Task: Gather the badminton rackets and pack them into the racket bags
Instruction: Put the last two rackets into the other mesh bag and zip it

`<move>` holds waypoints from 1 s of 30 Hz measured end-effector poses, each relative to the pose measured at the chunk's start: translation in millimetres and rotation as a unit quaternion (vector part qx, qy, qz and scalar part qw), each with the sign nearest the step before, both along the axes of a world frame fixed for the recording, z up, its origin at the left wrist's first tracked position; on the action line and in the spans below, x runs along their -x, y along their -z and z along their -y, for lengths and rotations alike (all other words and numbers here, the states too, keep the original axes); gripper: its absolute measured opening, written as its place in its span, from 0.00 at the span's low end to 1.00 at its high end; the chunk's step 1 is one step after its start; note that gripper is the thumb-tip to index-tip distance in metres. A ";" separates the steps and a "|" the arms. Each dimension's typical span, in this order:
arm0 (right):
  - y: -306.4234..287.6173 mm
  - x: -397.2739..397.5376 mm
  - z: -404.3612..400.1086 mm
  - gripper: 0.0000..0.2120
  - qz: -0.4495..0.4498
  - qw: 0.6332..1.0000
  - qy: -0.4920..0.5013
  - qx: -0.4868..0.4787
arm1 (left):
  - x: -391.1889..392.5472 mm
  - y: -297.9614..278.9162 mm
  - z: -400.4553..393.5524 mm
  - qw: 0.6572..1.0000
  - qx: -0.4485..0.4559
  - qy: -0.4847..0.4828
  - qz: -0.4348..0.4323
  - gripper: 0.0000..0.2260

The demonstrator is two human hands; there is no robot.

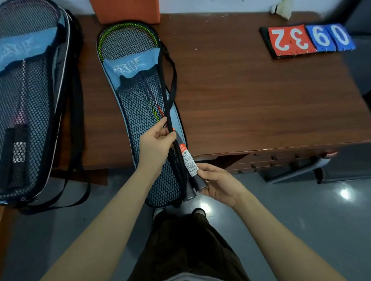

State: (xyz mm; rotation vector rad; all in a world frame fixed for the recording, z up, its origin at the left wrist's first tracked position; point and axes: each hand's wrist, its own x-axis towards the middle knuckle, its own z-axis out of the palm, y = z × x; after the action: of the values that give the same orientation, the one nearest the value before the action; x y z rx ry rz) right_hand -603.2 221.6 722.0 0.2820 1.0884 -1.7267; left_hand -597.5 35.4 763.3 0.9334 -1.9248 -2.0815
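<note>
A blue and black mesh racket bag lies lengthwise on the brown table, its lower end hanging over the front edge. Green-framed racket heads show through the mesh at its far end. Two black racket handles stick out at the bag's near right side, one with a white label. My right hand grips the end of the labelled handle. My left hand pinches the bag's black strap against the mesh. A second, larger mesh bag holding a purple racket lies to the left.
A flip scoreboard reading 32 and 60 upside down rests at the table's far right. A white shuttlecock sits at the back edge. An orange block leans on the wall behind the bag. Grey floor lies below.
</note>
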 end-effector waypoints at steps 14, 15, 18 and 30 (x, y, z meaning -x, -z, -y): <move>4.4 1.4 -9.1 0.16 -0.005 0.999 0.032 0.020 | -75.4 13.4 -40.1 0.829 0.435 0.342 0.077 0.47; 4.2 1.3 -9.1 0.16 -0.008 0.999 0.032 0.014 | -76.9 16.5 -41.7 0.820 0.451 0.344 0.074 0.46; 3.9 1.3 -12.4 0.17 -0.012 0.999 0.043 0.022 | -76.4 17.9 -46.5 0.839 0.443 0.314 0.048 0.38; 0.5 10.4 -30.2 0.22 0.007 0.998 -0.029 0.064 | -80.2 12.0 -86.8 0.929 0.353 0.108 0.004 0.22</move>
State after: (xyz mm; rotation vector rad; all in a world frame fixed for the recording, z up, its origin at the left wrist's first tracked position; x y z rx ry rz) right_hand -613.6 251.8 721.6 0.1808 0.9619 -1.7318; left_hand -517.3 122.1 751.4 0.5763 -2.5842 -1.2562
